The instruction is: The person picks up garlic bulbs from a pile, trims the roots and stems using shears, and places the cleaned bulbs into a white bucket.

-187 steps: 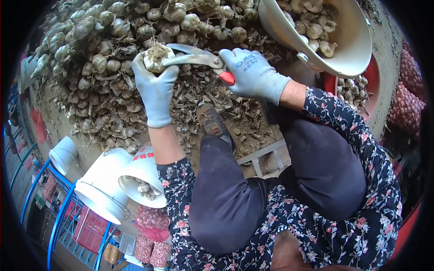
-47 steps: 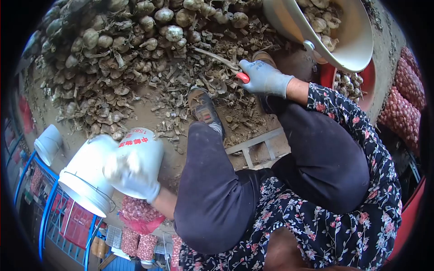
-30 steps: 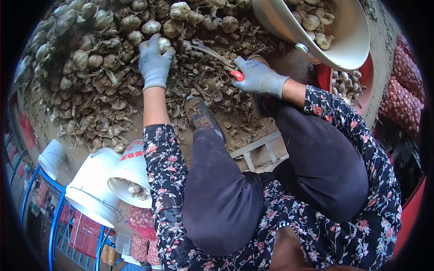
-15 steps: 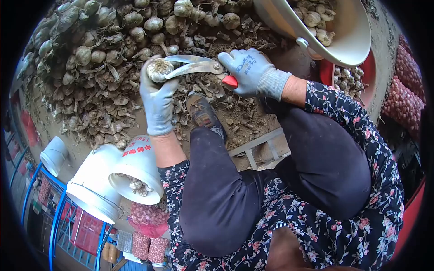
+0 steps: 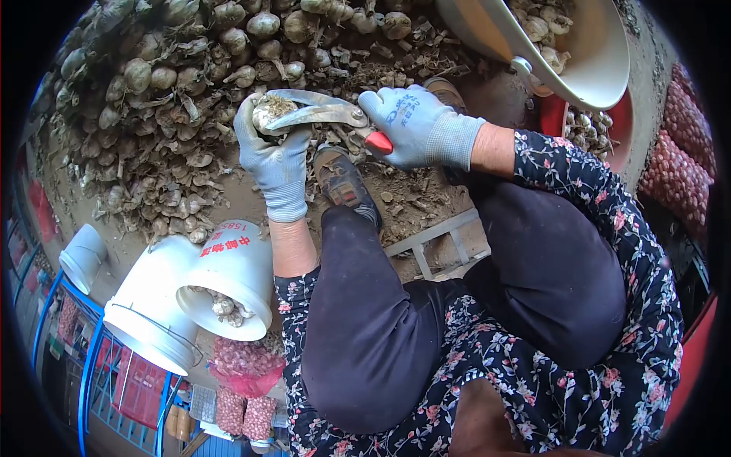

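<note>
Head view: your left hand (image 5: 276, 156) grips a bulb (image 5: 268, 111), roots up for trimming, at 11 o'clock; your right hand (image 5: 407, 128) clasps shears (image 5: 320, 113), blades against it. Bucket (image 5: 232, 278) at 8 o'clock.

We are looking down on a bare dirt floor (image 5: 251, 199) that is lying in flat daylight, littered with dry husks and cut stems (image 5: 396, 190). A low metal stool frame (image 5: 434, 244) is showing on the ground beneath the dark trousers. At the lower left, blue metal bars (image 5: 87, 373) are running past red mesh sacks (image 5: 247, 365). More red sacks (image 5: 689, 152) are stacking up along the far right edge, beside a red basin (image 5: 552, 114).
</note>
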The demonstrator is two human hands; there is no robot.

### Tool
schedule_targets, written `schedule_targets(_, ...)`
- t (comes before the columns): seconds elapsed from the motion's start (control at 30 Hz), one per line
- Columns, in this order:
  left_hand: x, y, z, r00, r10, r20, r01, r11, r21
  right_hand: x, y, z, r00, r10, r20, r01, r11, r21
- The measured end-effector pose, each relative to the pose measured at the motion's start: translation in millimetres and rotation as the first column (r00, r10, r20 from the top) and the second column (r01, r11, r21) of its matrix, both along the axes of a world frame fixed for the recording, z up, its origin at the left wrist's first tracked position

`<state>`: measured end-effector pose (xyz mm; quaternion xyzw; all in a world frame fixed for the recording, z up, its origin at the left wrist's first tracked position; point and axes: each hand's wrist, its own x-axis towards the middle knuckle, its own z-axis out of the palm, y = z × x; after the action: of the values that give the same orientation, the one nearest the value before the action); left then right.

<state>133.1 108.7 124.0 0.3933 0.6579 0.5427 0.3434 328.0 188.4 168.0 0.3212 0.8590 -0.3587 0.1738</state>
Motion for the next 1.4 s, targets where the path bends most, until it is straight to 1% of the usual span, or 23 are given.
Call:
schedule_targets(0.07, 0, 3, 14, 0.999, -0.016, -0.047, 0.016, 1.000, 0.008, 0, 1, 2, 1.000, 0.004, 0.026, -0.003, 1.000, -0.029)
schedule_targets(0.13, -1, 7, 34, 0.991, -0.120, -0.065, 0.095, 0.948, -0.303, 3, 6, 0, 0.997, 0.034, 0.064, -0.033, 0.999, -0.007)
schedule_targets(0.17, -4, 10, 36, 0.991, -0.119, -0.061, 0.095, 0.947, -0.307, 5, 5, -2, 0.997, 0.035, 0.067, -0.034, 0.999, -0.012)
schedule_targets(0.23, -14, 14, 34, 0.892, -0.139, 0.430, 0.320, 0.866, -0.385, 8, 4, -2, 0.995, 0.068, 0.072, -0.072, 0.996, 0.045)
schedule_targets(0.27, -12, 12, 25, 0.819, -0.061, 0.570, 0.289, 0.903, -0.318, 6, 6, 3, 0.991, 0.037, 0.128, -0.036, 0.999, -0.007)
schedule_targets(0.37, 0, 7, 18, 0.802, -0.012, 0.598, 0.165, 0.965, -0.202, 10, 8, 4, 0.997, 0.043, 0.061, -0.049, 0.993, 0.108)
schedule_targets(0.43, 7, 2, 15, 0.876, -0.002, 0.483, 0.135, 0.961, -0.242, 11, 4, 2, 0.997, 0.015, 0.074, -0.022, 0.996, 0.089)
schedule_targets(0.5, 9, 2, 8, 0.992, -0.123, 0.003, 0.120, 0.960, -0.253, 9, -1, -1, 0.999, 0.002, 0.050, -0.005, 0.998, 0.070)
schedule_targets(0.53, 11, 2, 6, 0.991, -0.096, -0.095, 0.074, 0.974, -0.214, 7, -2, -2, 1.000, 0.007, 0.023, -0.009, 0.994, 0.107)
schedule_targets(0.7, 15, 6, 16, 0.977, -0.102, -0.188, 0.050, 0.962, -0.267, 4, 2, 1, 0.998, 0.055, 0.043, -0.056, 0.998, 0.006)
schedule_targets(0.83, 6, -4, 13, 0.933, -0.203, 0.296, 0.323, 0.833, -0.450, 18, -4, -9, 0.992, 0.081, 0.093, -0.075, 0.995, -0.073)
schedule_targets(0.9, -3, -19, 29, 0.790, -0.128, 0.600, 0.441, 0.798, -0.411, 26, -2, -14, 0.989, 0.121, 0.082, -0.102, 0.974, -0.204)
schedule_targets(0.97, -22, -53, 61, 0.756, -0.039, 0.654, 0.395, 0.823, -0.407, 44, -4, -33, 0.998, -0.017, 0.053, 0.024, 0.991, -0.128)
schedule_targets(1.0, -41, -84, 57, 0.840, -0.110, 0.532, 0.295, 0.915, -0.277, 48, -5, -30, 0.996, -0.057, 0.074, 0.067, 0.988, -0.139)
schedule_targets(1.03, -52, -99, 75, 0.932, -0.281, -0.231, 0.243, 0.953, -0.181, 52, -3, -27, 0.991, -0.093, 0.095, 0.106, 0.984, -0.143)
schedule_targets(1.07, -52, -124, 103, 0.860, 0.498, 0.114, -0.437, 0.833, -0.340, 55, -3, -32, 0.991, -0.097, 0.093, 0.109, 0.984, -0.137)
schedule_targets(1.1, -75, -147, 120, 0.808, 0.564, -0.170, -0.580, 0.710, -0.400, 59, -4, -43, 0.969, -0.229, 0.095, 0.242, 0.957, -0.157)
schedule_targets(1.17, -115, -194, 134, 0.465, 0.053, -0.884, -0.837, 0.353, -0.419, 60, 2, -52, 0.925, -0.370, 0.089, 0.380, 0.909, -0.174)
schedule_targets(1.2, -116, -195, 127, 0.465, 0.048, -0.884, -0.832, 0.366, -0.417, 58, 5, -53, 0.893, -0.443, 0.080, 0.450, 0.877, -0.168)
schedule_targets(1.27, -116, -191, 117, 0.187, -0.629, -0.755, -0.923, 0.152, -0.355, 55, 10, -53, 0.838, -0.537, 0.094, 0.545, 0.821, -0.173)
schedule_targets(1.33, -125, -148, 84, -0.099, -0.327, -0.940, -0.684, 0.708, -0.175, 57, 11, -59, 0.813, -0.575, 0.095, 0.582, 0.793, -0.180)
schedule_targets(1.37, -97, -85, 77, 0.239, -0.093, -0.967, -0.464, 0.863, -0.197, 58, 10, -62, 0.793, -0.602, 0.099, 0.608, 0.769, -0.196)
schedule_targets(1.4, -62, -30, 68, 0.395, -0.044, -0.918, -0.238, 0.960, -0.148, 59, 10, -66, 0.753, -0.647, 0.120, 0.656, 0.723, -0.218)
